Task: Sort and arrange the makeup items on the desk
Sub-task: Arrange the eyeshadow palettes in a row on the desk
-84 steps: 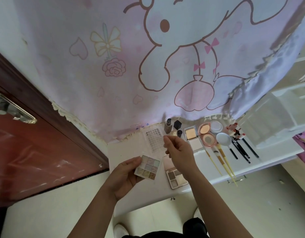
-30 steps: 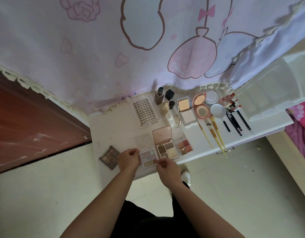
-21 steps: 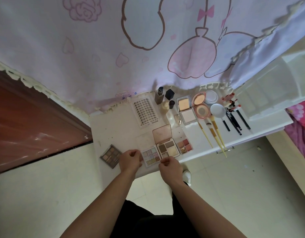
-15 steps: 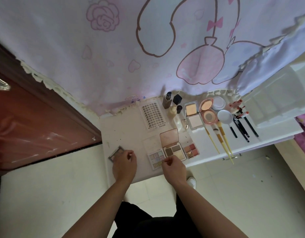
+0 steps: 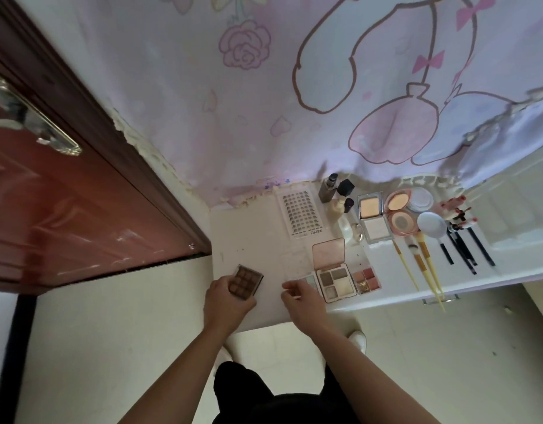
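Observation:
My left hand grips a dark brown eyeshadow palette and holds it tilted above the white desk near its front left. My right hand hovers over the pastel palette, fingers curled and pinched, covering most of it; I cannot tell if they touch it. To the right lie an open pink-lidded palette and a small red four-pan palette.
Farther back lie a lash card, bottles, open compacts, yellow-handled brushes and black brushes. A dark red door stands left, a printed curtain hangs behind the desk, and a white drawer unit stands at the right.
The pastel palette went from my left hand down onto the desk beside the open palette. My left hand then reached left and lifted the brown palette. The camera view shifted left.

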{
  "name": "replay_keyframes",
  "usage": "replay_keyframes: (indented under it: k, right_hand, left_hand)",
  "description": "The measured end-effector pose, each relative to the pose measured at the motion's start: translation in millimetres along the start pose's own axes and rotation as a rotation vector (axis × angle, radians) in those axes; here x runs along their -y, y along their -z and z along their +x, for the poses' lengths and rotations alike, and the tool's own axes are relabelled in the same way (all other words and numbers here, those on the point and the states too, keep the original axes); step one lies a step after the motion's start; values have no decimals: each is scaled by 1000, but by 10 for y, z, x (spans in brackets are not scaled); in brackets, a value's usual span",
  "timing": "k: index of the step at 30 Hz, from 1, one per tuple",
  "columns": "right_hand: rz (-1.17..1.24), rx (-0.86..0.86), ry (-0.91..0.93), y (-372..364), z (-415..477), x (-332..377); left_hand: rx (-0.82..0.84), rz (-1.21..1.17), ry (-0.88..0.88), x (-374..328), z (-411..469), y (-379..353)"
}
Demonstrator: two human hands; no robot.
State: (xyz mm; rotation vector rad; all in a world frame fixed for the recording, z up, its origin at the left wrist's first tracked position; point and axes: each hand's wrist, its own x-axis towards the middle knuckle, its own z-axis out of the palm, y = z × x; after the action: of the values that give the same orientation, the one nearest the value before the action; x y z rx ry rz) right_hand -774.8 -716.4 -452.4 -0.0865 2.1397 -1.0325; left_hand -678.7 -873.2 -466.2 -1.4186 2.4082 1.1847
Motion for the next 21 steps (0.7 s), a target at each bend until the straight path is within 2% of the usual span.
replay_keyframes:
  k: [3, 7, 9, 12, 18, 21]
  right_hand:
    - [118, 27, 90, 47, 26, 96]
    - [251, 106, 250, 211, 33, 302]
    - [241, 153, 330, 330, -1, 445]
    - [166, 200, 421, 525, -120, 686]
    - [319, 225, 480, 789, -322, 1002]
    - [342, 279, 477, 902, -364, 1041]
  left_hand:
    - [74, -179, -19, -166, -46, 131]
    - [186, -278, -170, -391, -92, 414]
    - [225, -337, -217, -552, -141, 582]
    - [266, -563, -246, -797, -239, 811]
    - [305, -1031, -183, -1035, -319, 874]
    - [374, -1137, -204, -1133, -357, 839]
